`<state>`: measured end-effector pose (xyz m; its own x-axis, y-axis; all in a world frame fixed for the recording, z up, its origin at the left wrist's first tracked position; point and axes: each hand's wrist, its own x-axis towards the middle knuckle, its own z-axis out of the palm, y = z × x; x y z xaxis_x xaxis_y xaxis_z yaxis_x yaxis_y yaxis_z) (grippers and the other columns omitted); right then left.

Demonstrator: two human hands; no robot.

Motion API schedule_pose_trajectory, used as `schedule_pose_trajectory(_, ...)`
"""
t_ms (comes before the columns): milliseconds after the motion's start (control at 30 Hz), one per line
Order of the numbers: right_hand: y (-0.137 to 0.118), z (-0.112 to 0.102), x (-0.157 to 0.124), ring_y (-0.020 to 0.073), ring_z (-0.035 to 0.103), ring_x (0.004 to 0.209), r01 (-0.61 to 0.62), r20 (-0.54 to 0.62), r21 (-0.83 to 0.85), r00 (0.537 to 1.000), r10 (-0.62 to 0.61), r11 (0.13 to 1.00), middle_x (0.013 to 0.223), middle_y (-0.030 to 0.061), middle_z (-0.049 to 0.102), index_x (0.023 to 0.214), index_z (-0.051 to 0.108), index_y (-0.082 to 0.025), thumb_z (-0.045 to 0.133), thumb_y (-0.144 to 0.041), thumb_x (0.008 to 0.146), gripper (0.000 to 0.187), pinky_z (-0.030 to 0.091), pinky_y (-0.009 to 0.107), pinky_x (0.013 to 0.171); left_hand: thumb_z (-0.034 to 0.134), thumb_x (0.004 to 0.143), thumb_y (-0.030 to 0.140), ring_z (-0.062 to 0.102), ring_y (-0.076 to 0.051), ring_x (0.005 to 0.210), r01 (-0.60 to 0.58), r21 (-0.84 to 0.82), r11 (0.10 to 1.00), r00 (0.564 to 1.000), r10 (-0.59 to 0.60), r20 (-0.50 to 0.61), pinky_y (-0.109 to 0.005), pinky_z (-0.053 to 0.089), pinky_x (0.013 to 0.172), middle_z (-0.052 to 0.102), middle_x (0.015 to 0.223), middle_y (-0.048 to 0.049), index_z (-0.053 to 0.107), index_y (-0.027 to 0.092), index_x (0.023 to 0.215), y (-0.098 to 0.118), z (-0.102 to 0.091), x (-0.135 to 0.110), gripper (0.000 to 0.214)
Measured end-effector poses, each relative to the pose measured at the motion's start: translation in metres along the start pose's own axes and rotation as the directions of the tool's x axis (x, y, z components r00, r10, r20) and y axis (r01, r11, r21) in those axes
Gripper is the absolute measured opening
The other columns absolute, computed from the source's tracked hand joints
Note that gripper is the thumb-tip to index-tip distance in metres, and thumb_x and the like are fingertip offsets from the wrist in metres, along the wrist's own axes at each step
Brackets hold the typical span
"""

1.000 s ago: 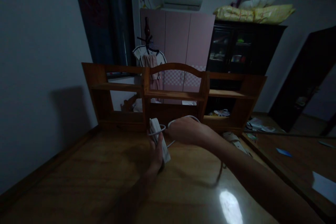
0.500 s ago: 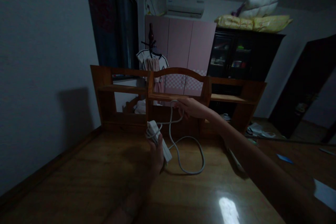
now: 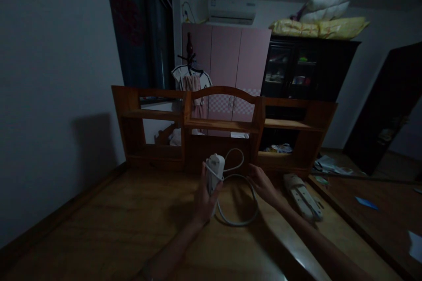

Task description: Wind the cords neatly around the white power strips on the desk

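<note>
My left hand point(image 3: 206, 199) is wrapped round a white power strip point(image 3: 216, 167), which it holds tilted up above the wooden tabletop. The strip's pale cord point(image 3: 238, 224) crosses over its upper end. From there the cord rises in a small loop to the right and hangs in a larger loop below. My right hand point(image 3: 263, 186) is beside the larger loop, its fingers apart and pointing toward the strip. Its fingertips are very close to the cord; whether they touch it is unclear.
A second white strip-like object point(image 3: 303, 197) lies on the tabletop point(image 3: 138, 228) at the right. Behind stands a low wooden shelf unit point(image 3: 224, 126). A wall point(image 3: 59, 118) borders the left side. A brown surface point(image 3: 356, 228) with papers lies beyond the right edge.
My right hand has let go of the raised cord and moved down and right. My left hand has shifted right with the power strip and turned it more upright.
</note>
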<state>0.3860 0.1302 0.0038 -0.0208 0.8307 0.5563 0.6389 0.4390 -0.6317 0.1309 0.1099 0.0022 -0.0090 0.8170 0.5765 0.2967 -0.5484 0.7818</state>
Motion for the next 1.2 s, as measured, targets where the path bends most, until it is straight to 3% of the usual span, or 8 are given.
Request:
schedule_pose_trajectory(167, -0.014, 0.006, -0.035, 0.0228, 0.041, 0.128, 0.175, -0.052, -0.184, 0.981, -0.187, 0.967, 0.143, 0.0093, 0.036, 0.145, 0.027, -0.028, 0.039, -0.019, 0.094, 0.053, 0.04, 0.045, 0.105, 0.049, 0.09, 0.041, 0.042, -0.026, 0.13, -0.307, 0.328, 0.893, 0.946, 0.251, 0.203, -0.038, 0.048, 0.094, 0.023, 0.152, -0.0136, 0.004, 0.026, 0.15, -0.005, 0.008, -0.011, 0.077)
schedule_pose_trajectory(233, -0.017, 0.004, -0.043, 0.0224, 0.035, 0.133, 0.22, -0.013, -0.231, 0.973, -0.229, 0.948, 0.146, 0.0085, 0.032, 0.148, 0.021, -0.027, 0.039, -0.016, 0.093, 0.059, 0.037, 0.045, 0.108, 0.048, 0.091, 0.04, 0.041, -0.028, 0.13, -0.488, 0.406, 0.773, 0.869, 0.382, 0.316, -0.04, 0.047, 0.094, 0.027, 0.151, -0.0156, 0.003, 0.022, 0.15, -0.01, 0.011, -0.015, 0.077)
schedule_pose_trajectory(367, -0.018, -0.013, -0.045, 0.0214, 0.031, 0.135, 0.318, 0.096, -0.319, 0.948, -0.303, 0.893, 0.15, 0.0076, 0.027, 0.15, 0.01, -0.027, 0.039, -0.008, 0.09, 0.069, 0.036, 0.043, 0.109, 0.048, 0.091, 0.042, 0.047, -0.029, 0.122, -0.765, 0.372, 0.525, 0.638, 0.541, 0.548, -0.041, 0.046, 0.093, 0.043, 0.142, -0.0167, 0.005, 0.017, 0.15, -0.011, 0.013, -0.019, 0.077)
schedule_pose_trajectory(500, -0.015, -0.038, -0.037, 0.0226, 0.032, 0.135, 0.378, 0.219, -0.45, 0.925, -0.311, 0.809, 0.152, 0.0072, 0.024, 0.15, 0.012, -0.029, 0.038, -0.003, 0.089, 0.071, 0.038, 0.043, 0.107, 0.046, 0.092, 0.039, 0.053, -0.026, 0.11, -0.87, 0.273, 0.411, 0.461, 0.482, 0.745, -0.038, 0.047, 0.086, 0.047, 0.14, -0.0105, 0.008, 0.021, 0.15, 0.003, 0.016, -0.022, 0.072)
schedule_pose_trajectory(600, -0.013, -0.047, -0.035, 0.0235, 0.034, 0.134, 0.39, 0.222, -0.519, 0.921, -0.321, 0.761, 0.152, 0.0077, 0.024, 0.149, 0.014, -0.031, 0.04, -0.001, 0.089, 0.072, 0.041, 0.043, 0.105, 0.046, 0.092, 0.035, 0.054, -0.025, 0.108, -0.884, 0.258, 0.389, 0.406, 0.366, 0.838, -0.037, 0.047, 0.083, 0.038, 0.148, -0.0062, 0.008, 0.024, 0.15, 0.015, 0.018, -0.023, 0.07)
schedule_pose_trajectory(900, -0.017, -0.04, -0.042, 0.021, 0.049, 0.122, 0.509, 0.371, -0.452, 0.854, -0.364, 0.733, 0.153, 0.0051, 0.023, 0.146, 0.023, -0.04, 0.053, -0.004, 0.086, 0.075, 0.047, 0.037, 0.098, 0.04, 0.094, 0.035, 0.053, -0.024, 0.106, -0.844, 0.31, 0.438, 0.451, 0.266, 0.852, -0.037, 0.047, 0.085, 0.027, 0.153, -0.0051, 0.005, 0.024, 0.15, 0.022, 0.017, -0.019, 0.067)
schedule_pose_trajectory(1033, -0.014, -0.039, -0.043, 0.0227, 0.045, 0.125, 0.461, 0.285, -0.402, 0.884, -0.37, 0.791, 0.149, 0.0051, 0.031, 0.144, 0.03, -0.037, 0.046, -0.004, 0.088, 0.067, 0.047, 0.039, 0.097, 0.042, 0.092, 0.034, 0.049, -0.026, 0.115, -0.822, 0.329, 0.465, 0.487, 0.275, 0.829, -0.038, 0.045, 0.091, 0.02, 0.155, -0.0048, 0.006, 0.023, 0.15, 0.016, 0.017, -0.017, 0.07)
schedule_pose_trajectory(1200, -0.026, -0.04, -0.047, 0.022, 0.056, 0.108, 0.367, 0.117, -0.395, 0.929, -0.351, 0.842, 0.122, 0.0114, 0.055, 0.129, 0.049, -0.021, 0.041, -0.014, 0.093, 0.037, 0.049, 0.034, 0.086, 0.045, 0.09, 0.031, 0.049, -0.025, 0.116, -0.774, 0.403, 0.488, 0.573, 0.27, 0.774, -0.038, 0.044, 0.093, 0.021, 0.155, -0.0049, 0.011, 0.024, 0.15, 0.009, 0.017, -0.016, 0.069)
